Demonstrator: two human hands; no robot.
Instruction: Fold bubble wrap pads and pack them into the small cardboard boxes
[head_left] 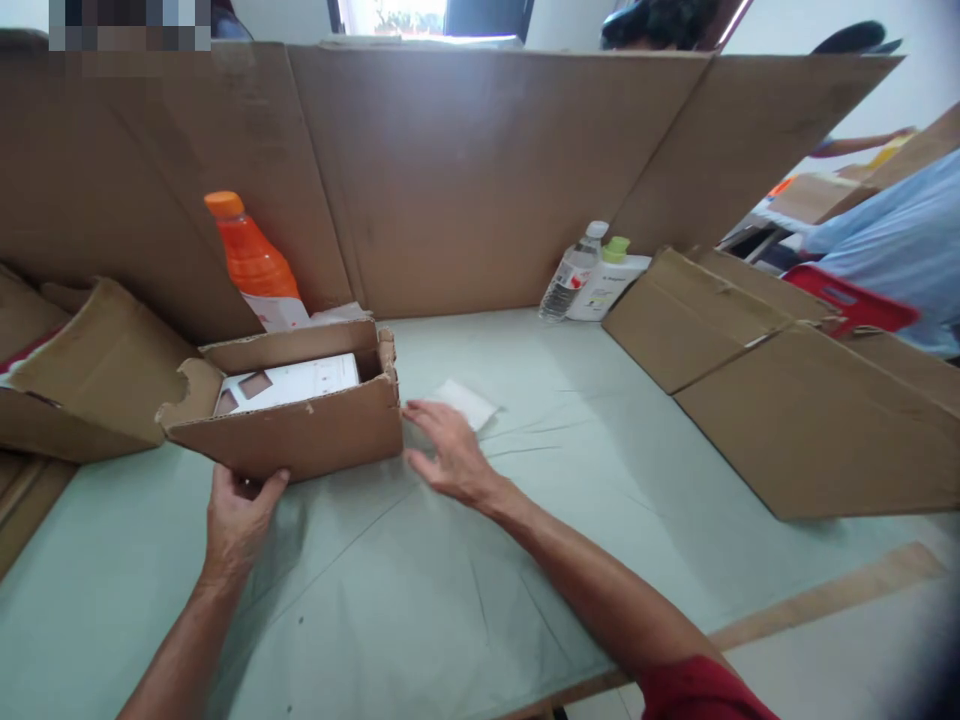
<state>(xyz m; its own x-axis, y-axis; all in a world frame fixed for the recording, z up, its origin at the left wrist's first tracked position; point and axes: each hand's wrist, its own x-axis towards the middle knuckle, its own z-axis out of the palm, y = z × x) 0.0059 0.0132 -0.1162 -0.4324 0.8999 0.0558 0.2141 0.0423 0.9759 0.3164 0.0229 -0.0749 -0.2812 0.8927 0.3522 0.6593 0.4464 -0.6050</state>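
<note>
An open-topped cardboard box [292, 445] stands left of centre, its rim torn and uneven. Inside it lies a white carton [315, 380] with brown squares printed on its top. My left hand [238, 515] grips the box's lower front edge, thumb on the front face; its fingertips are hidden under or behind the edge. At the box's right end is my right hand [454, 455], fingers apart and close to the cardboard; whether they touch it I cannot tell. A crumpled white tissue or wrapper [466, 403] lies just behind that hand.
Behind the box leans an orange bottle [259, 260]. A clear water bottle [571, 275] and a white bottle with green cap [609, 280] stand by the tall cardboard wall [480, 180]. More cardboard boxes flank the pale green tabletop [420, 600]. Other people are beyond the wall and at right.
</note>
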